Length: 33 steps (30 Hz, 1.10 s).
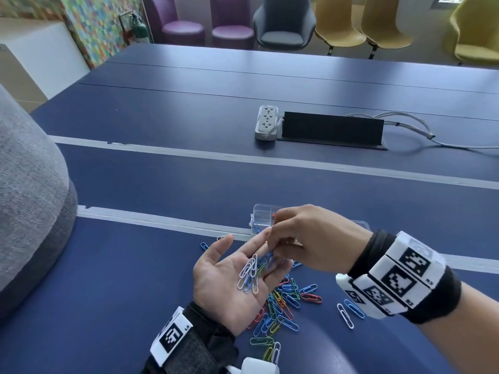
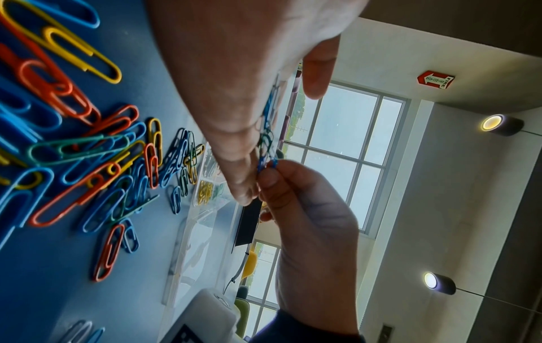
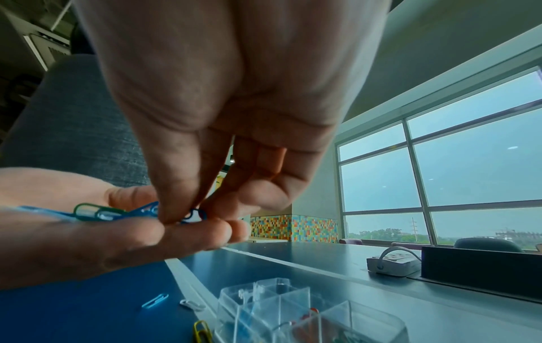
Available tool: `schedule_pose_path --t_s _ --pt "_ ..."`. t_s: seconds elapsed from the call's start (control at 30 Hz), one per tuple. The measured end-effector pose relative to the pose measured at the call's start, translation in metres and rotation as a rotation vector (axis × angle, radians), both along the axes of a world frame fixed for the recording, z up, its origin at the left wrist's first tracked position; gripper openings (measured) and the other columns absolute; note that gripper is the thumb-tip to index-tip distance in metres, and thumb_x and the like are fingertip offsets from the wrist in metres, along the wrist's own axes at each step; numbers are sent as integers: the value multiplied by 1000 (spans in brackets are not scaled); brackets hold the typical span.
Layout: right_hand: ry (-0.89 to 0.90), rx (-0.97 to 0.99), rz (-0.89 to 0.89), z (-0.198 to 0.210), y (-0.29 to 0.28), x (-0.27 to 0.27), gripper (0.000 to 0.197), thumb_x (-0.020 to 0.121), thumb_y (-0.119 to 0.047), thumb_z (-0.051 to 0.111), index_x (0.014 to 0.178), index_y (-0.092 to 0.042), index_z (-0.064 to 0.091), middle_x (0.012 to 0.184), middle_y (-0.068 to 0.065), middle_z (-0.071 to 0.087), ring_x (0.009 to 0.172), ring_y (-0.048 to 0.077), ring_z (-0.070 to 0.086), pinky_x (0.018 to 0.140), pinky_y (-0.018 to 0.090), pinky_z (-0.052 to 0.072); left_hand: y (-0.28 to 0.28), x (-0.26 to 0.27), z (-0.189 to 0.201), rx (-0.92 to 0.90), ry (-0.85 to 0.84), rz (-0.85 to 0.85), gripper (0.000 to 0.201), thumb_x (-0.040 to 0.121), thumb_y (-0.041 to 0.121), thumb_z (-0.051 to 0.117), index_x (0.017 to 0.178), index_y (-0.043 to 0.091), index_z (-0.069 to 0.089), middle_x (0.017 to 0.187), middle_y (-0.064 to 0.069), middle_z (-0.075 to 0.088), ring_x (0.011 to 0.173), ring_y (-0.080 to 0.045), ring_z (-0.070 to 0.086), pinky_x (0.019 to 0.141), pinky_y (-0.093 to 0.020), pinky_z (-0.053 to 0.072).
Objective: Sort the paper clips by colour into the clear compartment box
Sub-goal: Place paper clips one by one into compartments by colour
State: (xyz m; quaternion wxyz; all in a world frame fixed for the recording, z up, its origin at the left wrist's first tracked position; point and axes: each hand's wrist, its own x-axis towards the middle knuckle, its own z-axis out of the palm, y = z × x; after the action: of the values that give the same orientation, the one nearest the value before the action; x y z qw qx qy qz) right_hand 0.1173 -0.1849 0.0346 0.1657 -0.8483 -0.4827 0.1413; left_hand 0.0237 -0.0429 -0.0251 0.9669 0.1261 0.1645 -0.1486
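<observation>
My left hand (image 1: 221, 290) lies palm up and flat above the blue table, with several white, blue and green paper clips (image 1: 249, 273) resting on palm and fingers. My right hand (image 1: 305, 238) reaches over from the right; its thumb and forefinger pinch a blue paper clip (image 3: 193, 214) at the left fingertips, also seen as the blue clip (image 2: 265, 162) in the left wrist view. A mixed pile of coloured clips (image 1: 280, 303) lies on the table under the hands. The clear compartment box (image 1: 263, 215) stands just beyond, partly hidden by the right hand; red clips show in the box (image 3: 281, 301).
A white and a blue clip (image 1: 349, 313) lie apart at the right of the pile. Farther back stand a white power strip (image 1: 267, 121) and a black cable housing (image 1: 332, 128) with cords. A grey upholstered seat back (image 1: 29, 184) rises at the left.
</observation>
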Motion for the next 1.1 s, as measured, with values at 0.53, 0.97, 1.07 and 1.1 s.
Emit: schedule_pose_path --t_s 0.53,0.97,1.07,1.1 --pt "48 16 93 -3 -6 -5 15 80 -26 63 92 -28 71 91 -5 62 83 14 57 72 35 50 1 -3 -3 -21 44 49 70 83 40 40 133 -9 46 134 -29 50 100 -37 53 104 -45 30" --pt "-76 -77 150 -1 6 6 25 85 -26 54 106 -31 66 96 -5 64 86 20 60 66 34 51 3 5 -11 69 29 -14 73 85 47 35 136 -4 45 142 -23 38 129 -36 36 116 -50 21" --pt "-79 -74 176 -6 4 4 21 83 -28 54 98 -30 68 91 -5 63 84 20 60 62 32 51 4 3 -15 33 27 -13 75 85 47 37 138 -6 41 133 -25 46 122 -34 41 116 -48 21" --pt "-75 -82 182 -8 2 3 19 83 -29 54 94 -30 69 89 -6 63 83 18 60 60 28 50 5 2 -17 20 23 -14 75 85 47 38 138 -6 41 129 -25 50 118 -34 44 116 -47 22"
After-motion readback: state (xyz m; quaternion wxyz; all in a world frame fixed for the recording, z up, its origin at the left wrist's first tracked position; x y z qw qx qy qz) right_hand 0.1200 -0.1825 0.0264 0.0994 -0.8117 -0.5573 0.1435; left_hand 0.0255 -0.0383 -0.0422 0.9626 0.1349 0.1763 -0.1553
